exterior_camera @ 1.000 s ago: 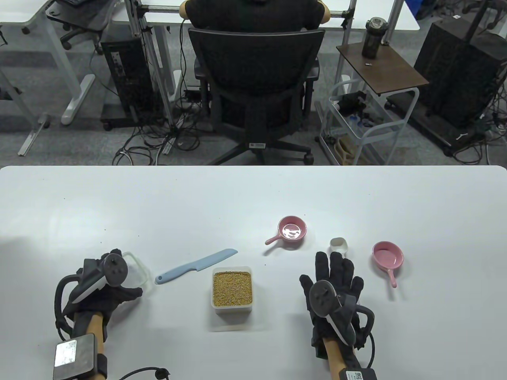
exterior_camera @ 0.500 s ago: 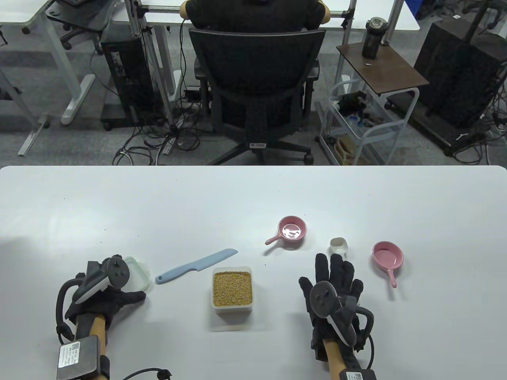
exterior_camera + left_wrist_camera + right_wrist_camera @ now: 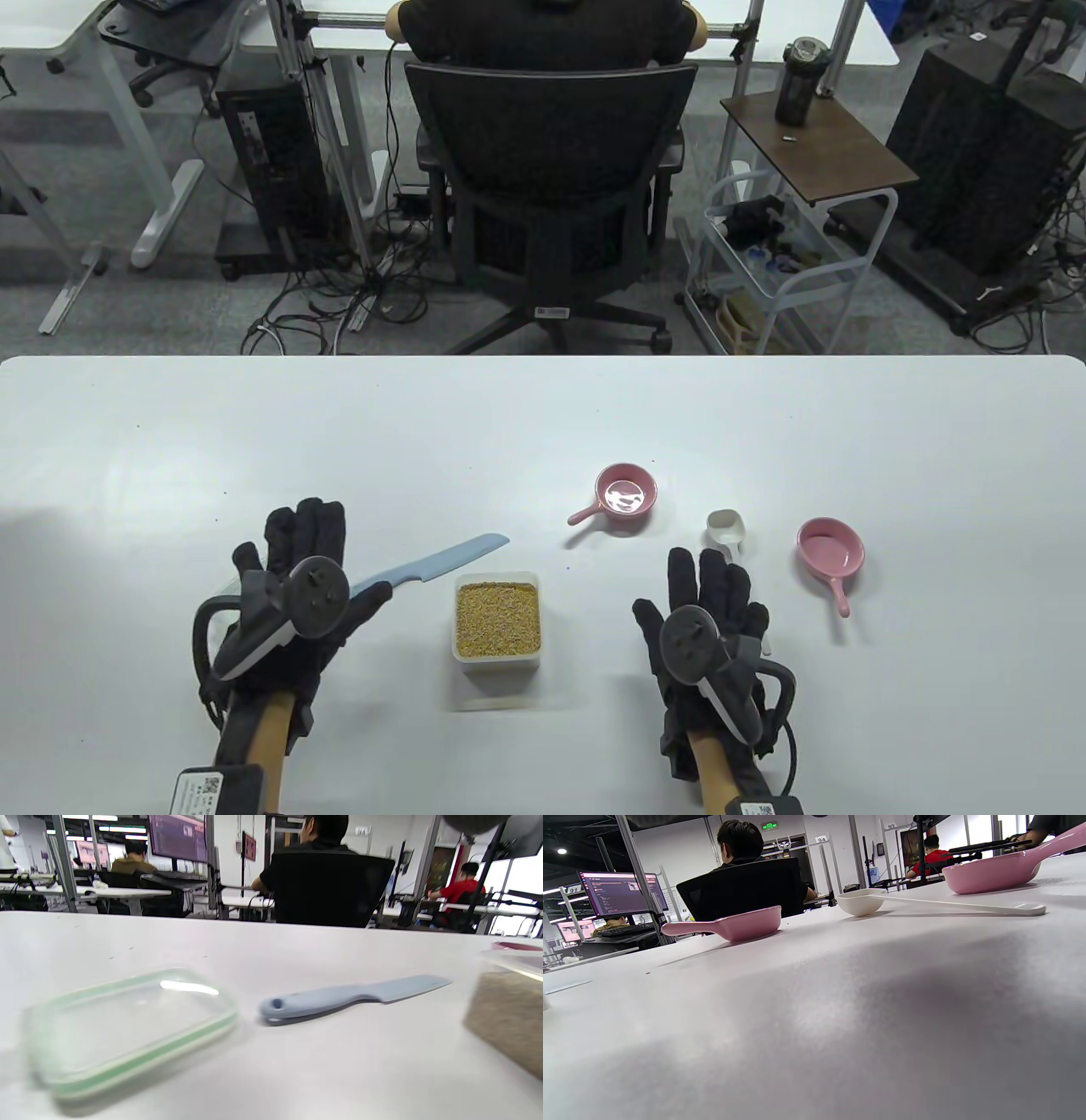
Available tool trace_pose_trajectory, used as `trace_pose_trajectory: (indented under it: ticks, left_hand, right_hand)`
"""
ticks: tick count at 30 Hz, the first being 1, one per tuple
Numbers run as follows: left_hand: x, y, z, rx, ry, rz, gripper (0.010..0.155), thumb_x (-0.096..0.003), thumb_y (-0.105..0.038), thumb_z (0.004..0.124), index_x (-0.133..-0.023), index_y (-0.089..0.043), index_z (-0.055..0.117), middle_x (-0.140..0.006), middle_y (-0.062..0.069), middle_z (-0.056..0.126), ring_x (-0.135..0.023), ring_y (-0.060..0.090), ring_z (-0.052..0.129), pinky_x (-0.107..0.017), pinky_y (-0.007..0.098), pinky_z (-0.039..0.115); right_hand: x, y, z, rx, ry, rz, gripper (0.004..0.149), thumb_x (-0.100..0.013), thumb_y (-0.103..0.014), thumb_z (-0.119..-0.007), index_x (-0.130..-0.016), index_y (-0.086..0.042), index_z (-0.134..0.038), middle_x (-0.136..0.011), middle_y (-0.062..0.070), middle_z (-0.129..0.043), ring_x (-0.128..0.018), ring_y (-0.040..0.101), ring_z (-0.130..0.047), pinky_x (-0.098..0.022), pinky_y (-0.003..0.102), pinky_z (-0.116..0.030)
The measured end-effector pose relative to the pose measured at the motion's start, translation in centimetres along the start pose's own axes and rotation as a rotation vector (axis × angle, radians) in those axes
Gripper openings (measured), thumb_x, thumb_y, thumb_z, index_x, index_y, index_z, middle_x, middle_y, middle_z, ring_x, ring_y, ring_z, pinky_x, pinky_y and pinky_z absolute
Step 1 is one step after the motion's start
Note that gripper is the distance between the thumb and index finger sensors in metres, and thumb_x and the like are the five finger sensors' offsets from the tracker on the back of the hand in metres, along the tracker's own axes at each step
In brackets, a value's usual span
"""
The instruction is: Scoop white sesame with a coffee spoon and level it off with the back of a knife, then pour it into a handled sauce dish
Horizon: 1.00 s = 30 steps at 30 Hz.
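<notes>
A clear tub of tan sesame stands open at the table's front middle. The light-blue knife lies flat to its left; its handle shows in the left wrist view. My left hand hovers over that handle with straight, spread fingers, holding nothing. The white coffee spoon lies with its bowl just beyond my right hand, which is flat and open over the spoon's handle. One pink handled sauce dish sits behind the tub. Another pink dish sits at the right.
The tub's clear, green-rimmed lid lies flat on the table, left of the knife handle and mostly hidden under my left hand in the table view. Beyond the table's far edge a person sits in a black office chair.
My left hand has let the lid down on the table, then moved right and forward, its fingers now straight above the knife handle. The right hand has barely shifted.
</notes>
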<state>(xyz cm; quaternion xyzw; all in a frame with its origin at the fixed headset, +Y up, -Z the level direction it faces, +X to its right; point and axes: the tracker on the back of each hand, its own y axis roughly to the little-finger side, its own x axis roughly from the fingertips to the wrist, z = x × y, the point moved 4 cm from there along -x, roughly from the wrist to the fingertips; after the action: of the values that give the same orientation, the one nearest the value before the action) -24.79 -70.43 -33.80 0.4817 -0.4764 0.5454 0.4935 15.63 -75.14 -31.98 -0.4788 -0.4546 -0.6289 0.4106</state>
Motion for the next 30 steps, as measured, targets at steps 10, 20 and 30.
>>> trace_pose_trajectory:
  ticks: [10,20,30]
  left_hand:
    - [1.0,-0.8,4.6,0.047,-0.018,-0.019,0.098,-0.0520,-0.077,0.049,-0.122,-0.024,0.006,-0.132,0.005,0.010,-0.117,0.039,0.005,-0.077,0.067,0.015]
    - [1.4,0.1,4.6,0.069,-0.068,-0.021,0.098,-0.0523,-0.077,0.049,-0.122,-0.024,0.007,-0.132,0.005,0.012,-0.117,0.039,0.006,-0.077,0.067,0.015]
    - [1.3,-0.3,5.0,0.066,-0.040,0.002,0.098,-0.0524,-0.077,0.050,-0.122,-0.024,0.007,-0.132,0.005,0.012,-0.117,0.039,0.006,-0.076,0.067,0.015]
  right_hand:
    - [0.4,-1.4,-1.2,0.003,-0.073,0.047,0.073,-0.057,-0.061,-0.058,-0.118,-0.031,-0.034,-0.125,0.010,-0.029,-0.112,0.041,-0.030,-0.074,0.065,-0.034]
    - [-3.3,0.9,3.7,0.145,0.029,-0.158,0.072,-0.058,-0.051,-0.072,-0.117,-0.022,-0.044,-0.120,0.013,-0.053,-0.103,0.040,-0.063,-0.070,0.055,-0.061]
    - [-6.1,5.4,0.2,0.337,-0.180,-0.441,0.057,-0.056,-0.046,-0.080,-0.108,-0.024,-0.068,-0.106,0.008,-0.074,-0.084,0.032,-0.080,-0.062,0.048,-0.070]
